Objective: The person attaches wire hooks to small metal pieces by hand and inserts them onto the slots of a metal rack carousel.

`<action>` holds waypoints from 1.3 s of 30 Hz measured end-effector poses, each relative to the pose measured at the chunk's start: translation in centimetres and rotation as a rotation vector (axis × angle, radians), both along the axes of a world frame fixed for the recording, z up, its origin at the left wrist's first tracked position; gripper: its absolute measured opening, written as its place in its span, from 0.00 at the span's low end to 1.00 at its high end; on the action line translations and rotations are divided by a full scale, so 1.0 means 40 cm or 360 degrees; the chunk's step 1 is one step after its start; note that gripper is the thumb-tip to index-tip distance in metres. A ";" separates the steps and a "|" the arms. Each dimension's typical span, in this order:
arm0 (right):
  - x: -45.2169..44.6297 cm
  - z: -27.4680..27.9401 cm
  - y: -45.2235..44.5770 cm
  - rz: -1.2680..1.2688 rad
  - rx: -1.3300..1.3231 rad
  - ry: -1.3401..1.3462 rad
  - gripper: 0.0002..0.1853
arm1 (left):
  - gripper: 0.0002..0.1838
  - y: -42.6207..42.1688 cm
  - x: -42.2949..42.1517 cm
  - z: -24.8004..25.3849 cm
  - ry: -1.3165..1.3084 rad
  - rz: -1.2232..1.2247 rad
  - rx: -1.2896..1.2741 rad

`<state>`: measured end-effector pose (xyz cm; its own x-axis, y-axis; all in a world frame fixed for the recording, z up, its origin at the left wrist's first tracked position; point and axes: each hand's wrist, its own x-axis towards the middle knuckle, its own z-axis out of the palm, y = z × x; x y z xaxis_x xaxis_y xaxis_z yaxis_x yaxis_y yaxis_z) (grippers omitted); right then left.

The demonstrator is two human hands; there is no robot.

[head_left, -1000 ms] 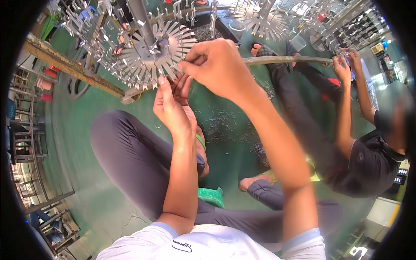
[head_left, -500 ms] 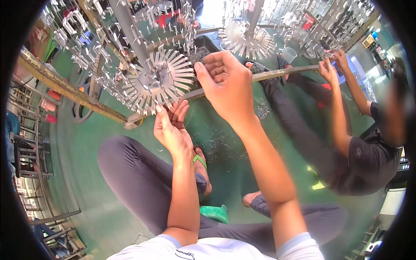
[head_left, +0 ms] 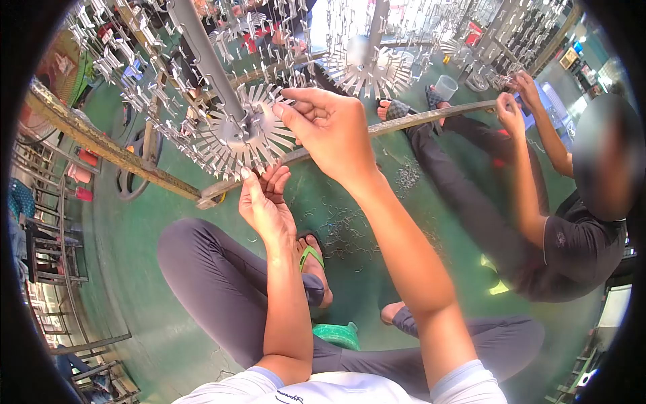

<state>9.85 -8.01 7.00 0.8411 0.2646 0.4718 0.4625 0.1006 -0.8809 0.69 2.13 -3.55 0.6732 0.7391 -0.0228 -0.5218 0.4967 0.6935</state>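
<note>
- Green floor (head_left: 134, 269): extended beneath the whole work area.
- Co-worker (head_left: 579, 249): sat at the right in dark clothing, legs stretched toward the far side, both hands raised near hanging metal pieces.
- Worn rail (head_left: 114, 138): ran slantwise at the left, meeting a curved grey rail (head_left: 410, 122) that reached toward the right.
- Grey post (head_left: 208, 60): stood tilted in view, its lower end at the hub of the nearer disc.
- Slotted metal disc (head_left: 249, 138): located left of centre, just beyond the person's hands, with narrow blades radiating from the hub.
- Second slotted disc (head_left: 370, 73): stood farther off and to the right, on its own post.
- Right hand (head_left: 333, 131): at the disc's right edge, thumb and forefinger narrowly apart, remaining fingers curled; whether a piece was held could not be told.
- Left hand (head_left: 268, 209): palm up at the disc's near edge, thumb tip at the blades, other fingers bent; its grip could not be told.
- Green plastic object (head_left: 336, 334): near side, partly hidden by the trousers.
- Clear plastic cup (head_left: 445, 87): far right, beside the co-worker's feet.
- Small metal scraps (head_left: 343, 229): scattered across the floor beyond the green-strapped sandal (head_left: 311, 256).
</note>
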 end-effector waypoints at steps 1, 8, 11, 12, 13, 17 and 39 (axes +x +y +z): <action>-0.008 0.003 -0.003 0.0033 -0.0011 0.0045 0.18 | 0.19 -0.001 -0.001 0.002 0.0025 0.0022 -0.0005; -0.067 0.015 -0.033 0.0112 -0.0201 0.0073 0.19 | 0.19 0.007 0.002 0.006 0.0010 0.0009 -0.0093; -0.082 -0.011 -0.115 0.0224 -0.0599 0.0248 0.21 | 0.23 -0.001 -0.004 0.004 0.0020 -0.0044 -0.0113; -0.073 -0.051 -0.141 0.0232 -0.0697 0.0286 0.24 | 0.24 0.000 -0.005 0.003 0.0052 -0.0064 -0.0139; -0.084 -0.057 -0.173 0.0149 -0.0866 0.0337 0.25 | 0.26 0.001 -0.006 0.000 0.0078 -0.0084 -0.0162; -0.065 -0.165 -0.279 0.0142 -0.1536 0.0687 0.28 | 0.42 -0.008 -0.052 -0.011 0.0049 -0.0247 0.0023; -0.073 -0.097 -0.319 -0.0126 -0.1500 0.0398 0.29 | 0.30 -0.165 -0.261 -0.277 0.1351 -0.1786 0.1335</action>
